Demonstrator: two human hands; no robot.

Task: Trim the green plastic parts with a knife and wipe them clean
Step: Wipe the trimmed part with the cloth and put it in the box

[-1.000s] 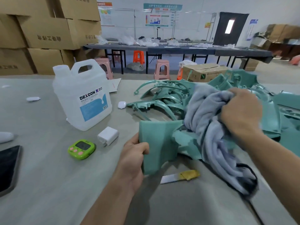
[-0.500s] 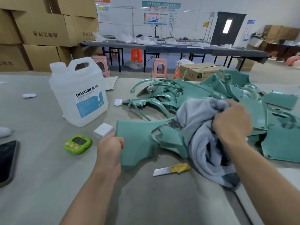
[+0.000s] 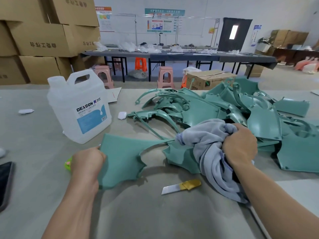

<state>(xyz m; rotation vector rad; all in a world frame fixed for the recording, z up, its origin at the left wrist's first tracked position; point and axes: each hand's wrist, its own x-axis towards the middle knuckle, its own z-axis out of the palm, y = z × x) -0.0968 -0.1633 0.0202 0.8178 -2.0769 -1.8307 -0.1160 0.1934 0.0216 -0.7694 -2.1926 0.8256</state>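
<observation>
Table point(image 3: 34, 135): jug point(image 3: 79, 107) left; pile of parts point(image 3: 224, 111) right; plastic part point(image 3: 120, 159) between, nearer; knife point(image 3: 181, 186) before it; cloth point(image 3: 207, 144) on its right end.

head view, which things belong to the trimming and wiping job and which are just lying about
In the job: green part held by the left hand; grey cloth gripped by the right hand; knife; pile of green parts; probably the DEXCON jug.

Lying about: green timer; phone; small white case.

I see a white jug point(image 3: 79, 107) on the left, a phone point(image 3: 5, 181) at the near left edge, and cardboard boxes point(image 3: 43, 37) stacked far left.
</observation>
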